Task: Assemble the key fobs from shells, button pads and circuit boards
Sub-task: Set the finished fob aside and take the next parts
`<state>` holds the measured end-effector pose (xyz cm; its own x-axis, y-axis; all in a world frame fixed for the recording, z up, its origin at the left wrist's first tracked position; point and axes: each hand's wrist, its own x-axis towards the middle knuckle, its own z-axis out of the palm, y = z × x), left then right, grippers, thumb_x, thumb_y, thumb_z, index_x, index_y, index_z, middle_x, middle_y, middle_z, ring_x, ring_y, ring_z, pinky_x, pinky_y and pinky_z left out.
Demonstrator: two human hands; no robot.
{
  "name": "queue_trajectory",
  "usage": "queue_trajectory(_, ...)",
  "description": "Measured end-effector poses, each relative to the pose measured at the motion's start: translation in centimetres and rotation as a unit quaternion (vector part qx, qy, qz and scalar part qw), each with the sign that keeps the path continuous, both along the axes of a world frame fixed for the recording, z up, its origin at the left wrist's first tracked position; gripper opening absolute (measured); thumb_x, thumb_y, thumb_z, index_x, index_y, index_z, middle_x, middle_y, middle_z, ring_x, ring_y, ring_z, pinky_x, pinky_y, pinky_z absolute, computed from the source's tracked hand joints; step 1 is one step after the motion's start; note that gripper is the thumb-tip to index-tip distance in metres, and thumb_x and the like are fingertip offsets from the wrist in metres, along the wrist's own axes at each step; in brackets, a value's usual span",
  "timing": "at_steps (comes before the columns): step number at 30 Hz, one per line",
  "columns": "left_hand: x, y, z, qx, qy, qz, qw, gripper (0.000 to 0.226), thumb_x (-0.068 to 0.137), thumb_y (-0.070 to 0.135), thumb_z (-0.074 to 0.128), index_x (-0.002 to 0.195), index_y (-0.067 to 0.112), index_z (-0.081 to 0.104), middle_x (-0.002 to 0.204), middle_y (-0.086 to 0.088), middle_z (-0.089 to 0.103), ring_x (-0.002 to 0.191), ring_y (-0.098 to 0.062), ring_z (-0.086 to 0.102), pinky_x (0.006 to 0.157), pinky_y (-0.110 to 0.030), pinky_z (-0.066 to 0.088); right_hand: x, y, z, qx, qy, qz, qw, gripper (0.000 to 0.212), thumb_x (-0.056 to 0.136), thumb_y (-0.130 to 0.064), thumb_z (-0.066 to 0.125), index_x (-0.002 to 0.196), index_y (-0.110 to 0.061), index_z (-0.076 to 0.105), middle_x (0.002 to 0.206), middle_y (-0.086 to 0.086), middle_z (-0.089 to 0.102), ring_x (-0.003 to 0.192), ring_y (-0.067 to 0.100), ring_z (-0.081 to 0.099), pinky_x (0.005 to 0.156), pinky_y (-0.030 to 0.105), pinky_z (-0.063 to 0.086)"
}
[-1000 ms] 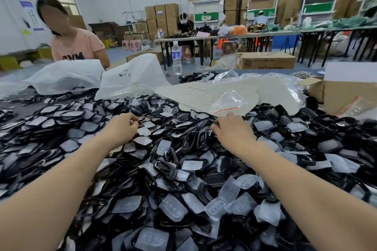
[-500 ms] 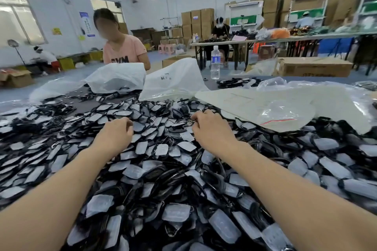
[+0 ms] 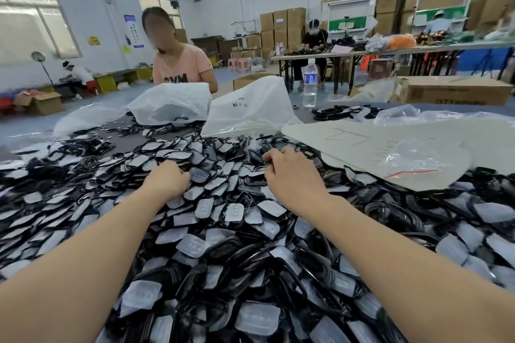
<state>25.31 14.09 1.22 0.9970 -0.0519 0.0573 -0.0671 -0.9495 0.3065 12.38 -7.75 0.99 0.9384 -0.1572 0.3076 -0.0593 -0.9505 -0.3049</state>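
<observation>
We have both hands out over the table, apart from each other, knuckles up on a heap of loose parts that spreads under and all round them. Our left hand lies with its fingers curled down into the heap; whether it grips anything we cannot tell. Our right hand sits to the right of it and slightly farther out. Its fingers are bent into the parts in the same way, and again we cannot tell what, if anything, they hold.

The heap is made of pale translucent pads mixed with black shells, lying at all angles between our forearms and out to either side. Just right of the right hand a cardboard sheet rests on the heap, with a clear bag on it. Beyond the hands stand two white bags, and farther beyond the right hand a bottle. Past the left hand a person in a pink shirt is at the far side of the table.
</observation>
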Motion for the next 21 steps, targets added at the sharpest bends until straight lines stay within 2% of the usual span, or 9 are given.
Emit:
queue_trajectory(2,0.3,-0.3,0.0,0.011,0.0,0.001,1.0,0.037,0.105,0.036,0.049,0.094,0.002,0.06,0.09,-0.016,0.066,0.077,-0.027,0.055,0.07,-0.032,0.044,0.1,-0.2,-0.4,-0.002,-0.003,0.0,1.0,0.036,0.106,-0.026,0.038,0.138,-0.016,0.05,0.132,0.012,0.054,0.118,0.031,0.053,0.099,0.045,0.046)
queue_trajectory(4,0.5,-0.4,-0.2,0.016,-0.006,0.004,1.0,0.041,0.104,0.041,0.049,0.111,0.003,0.061,0.109,-0.018,0.066,0.095,-0.032,0.059,0.083,-0.038,0.05,0.2,-0.4,-0.7,0.0,-0.006,0.0,1.0,0.036,0.105,-0.025,0.039,0.139,-0.017,0.051,0.131,0.011,0.054,0.117,0.03,0.053,0.098,0.043,0.047)
queue_trajectory(6,0.4,-0.6,-0.4,0.02,-0.014,0.007,1.0,0.043,0.103,0.044,0.05,0.119,0.005,0.06,0.118,-0.019,0.064,0.106,-0.036,0.06,0.092,-0.044,0.051,0.1,-0.6,-0.9,0.004,-0.006,0.0,1.0,0.036,0.105,-0.024,0.04,0.138,-0.018,0.052,0.131,0.01,0.055,0.117,0.028,0.054,0.096,0.042,0.047)
queue_trajectory(10,0.6,-1.1,-1.1,0.0,-0.007,0.011,1.0,0.046,0.1,0.043,0.058,0.129,0.007,0.057,0.135,-0.023,0.051,0.121,-0.038,0.052,0.101,-0.048,0.047,-0.2,-1.3,-1.1,0.008,-0.005,-0.01,1.0,0.036,0.105,-0.025,0.04,0.139,-0.019,0.052,0.133,0.009,0.055,0.119,0.028,0.052,0.098,0.043,0.047)
queue_trajectory(14,0.9,-1.4,-1.3,-0.038,0.011,0.016,0.999,0.048,0.094,0.041,0.068,0.122,0.003,0.056,0.137,-0.027,0.045,0.128,-0.039,0.043,0.103,-0.048,0.043,-0.8,-1.8,-0.8,0.01,-0.009,-0.014,1.0,0.037,0.105,-0.025,0.04,0.139,-0.019,0.052,0.133,0.009,0.054,0.12,0.029,0.052,0.101,0.045,0.045)
queue_trajectory(18,0.5,-1.5,-1.3,-0.075,-0.005,-0.022,0.997,0.042,0.091,0.036,0.074,0.108,0.005,0.053,0.113,-0.017,0.06,0.107,-0.033,0.056,0.091,-0.041,0.047,-1.6,-2.3,-0.6,0.012,-0.02,-0.023,0.999,0.036,0.104,-0.025,0.041,0.138,-0.021,0.053,0.135,0.008,0.052,0.119,0.029,0.052,0.101,0.043,0.044)
queue_trajectory(21,-0.4,-1.4,-1.3,-0.106,-0.013,-0.047,0.993,0.04,0.091,0.031,0.074,0.113,0.008,0.051,0.108,-0.009,0.056,0.099,-0.027,0.053,0.089,-0.037,0.044,-2.6,-2.7,-0.4,0.023,-0.035,-0.024,0.999,0.035,0.104,-0.023,0.042,0.137,-0.021,0.054,0.134,0.006,0.052,0.119,0.026,0.051,0.099,0.04,0.044)
